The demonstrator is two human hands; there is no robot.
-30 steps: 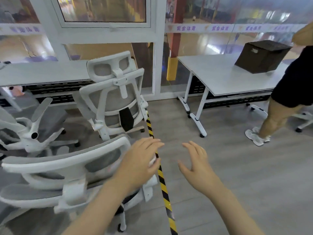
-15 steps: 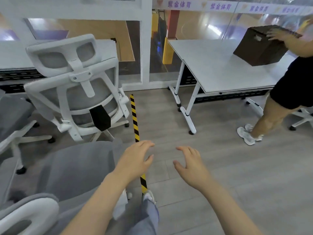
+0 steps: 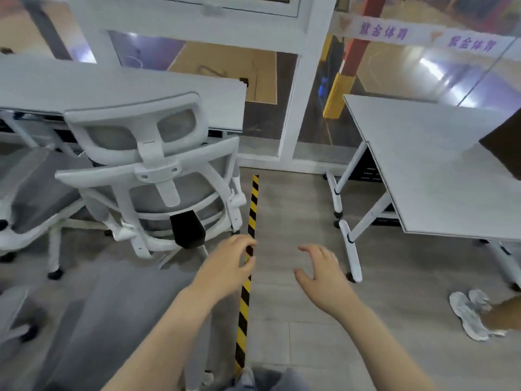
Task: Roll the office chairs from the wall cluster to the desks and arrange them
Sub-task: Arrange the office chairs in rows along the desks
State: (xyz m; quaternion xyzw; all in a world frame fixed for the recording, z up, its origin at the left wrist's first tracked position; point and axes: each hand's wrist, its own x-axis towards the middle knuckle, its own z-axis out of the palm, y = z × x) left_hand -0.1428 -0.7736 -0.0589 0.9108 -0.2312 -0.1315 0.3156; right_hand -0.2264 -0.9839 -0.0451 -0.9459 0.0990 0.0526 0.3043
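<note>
A white-framed office chair with grey mesh back [image 3: 158,176] stands ahead on the left, its back toward me, tucked at a white desk [image 3: 112,88]. The grey seat of a nearer chair [image 3: 112,314] fills the lower left under my left forearm. Another grey chair seat [image 3: 31,193] sits at the far left. My left hand [image 3: 228,266] hovers above the floor with loosely bent fingers, holding nothing, just right of the white chair's base. My right hand [image 3: 321,275] hovers beside it, fingers relaxed, also empty.
A yellow-black striped tape [image 3: 248,266] runs along the grey floor between my hands. A second white desk [image 3: 439,176] on castor legs stands at the right with a dark box [image 3: 504,145] on it. Another person's white shoes [image 3: 473,314] are at the lower right. Glass partitions line the back.
I have moved forward toward the glass wall; the white chair and both desks appear closer. The nearest chair has slid under my left arm. Both hands stay empty and hovering.
</note>
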